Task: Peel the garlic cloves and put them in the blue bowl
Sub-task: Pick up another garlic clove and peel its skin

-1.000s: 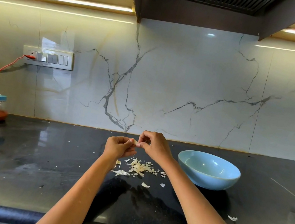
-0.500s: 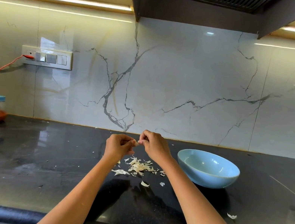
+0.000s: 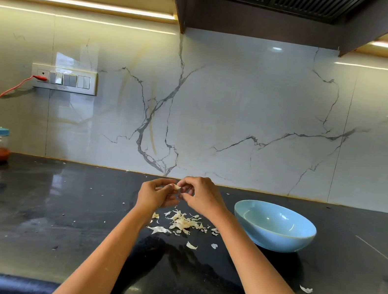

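I have one garlic clove (image 3: 176, 187) pinched between my two hands, held up over the counter (image 3: 72, 216) just left of the blue bowl (image 3: 273, 236). My left hand (image 3: 154, 195) curls round it from below and grips its body, while my right hand (image 3: 201, 196) nips at its upper end with thumb and forefinger, the other fingers loosely bent. The clove should be light and firm, not something I can crush easily, but its skin is thin, dry and papery and tears off in flakes. Once bare, it will likely turn a little slick, so I judge it best to hold the fat middle with the left and pick at the tip, where the skin lifts most readily.

Below my hands lies a heap of peels (image 3: 183, 222), with a stray flake (image 3: 305, 289) near the counter's front. The clove is mostly covered by my fingertips; it looks partly bare, though I cannot be sure how much skin remains. The far inner wall of the bowl appears empty, but its near rim hides the bottom. I see no unpeeled cloves anywhere.
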